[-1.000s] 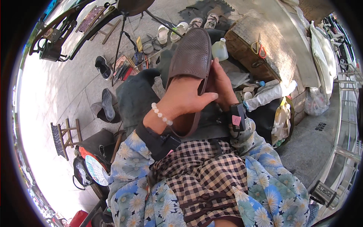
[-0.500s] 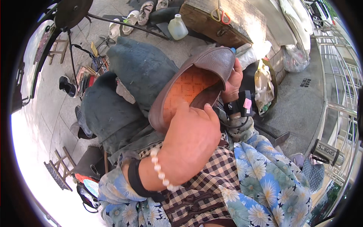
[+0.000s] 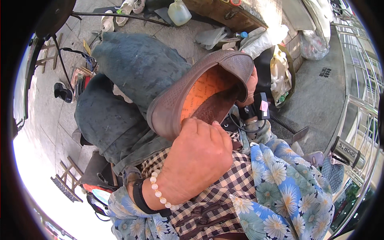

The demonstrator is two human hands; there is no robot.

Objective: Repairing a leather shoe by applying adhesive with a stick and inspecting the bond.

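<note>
A brown slip-on shoe (image 3: pixel 166 110) with a perforated upper is held tilted over my lap, its opening toward me. Inside lies an orange insole (image 3: pixel 200 94) with printed marks, and a dark brown strip shows beside it. My right hand (image 3: pixel 250 88) grips the toe end from the far right side; most of its fingers are hidden behind the shoe. My left hand (image 3: pixel 204 154), with a beaded bracelet at the wrist, has its fingers bent over the near rim and closed at the insole's edge. Their tips are partly hidden inside the shoe.
Dark cloth (image 3: pixel 140 64) covers my knees, under the shoe. Ahead stand a wooden box (image 3: pixel 208 14) and a plastic jug (image 3: pixel 179 14). A bag with plastic wrapping (image 3: pixel 280 74) stands to the right, near metal railings (image 3: pixel 362 106). A small folding stool (image 3: pixel 70 180) sits at left.
The shoe has rolled so its opening faces me more and shows more of the dark strip. My left fingers have shifted from over the insole to the near rim. The view has shifted slightly.
</note>
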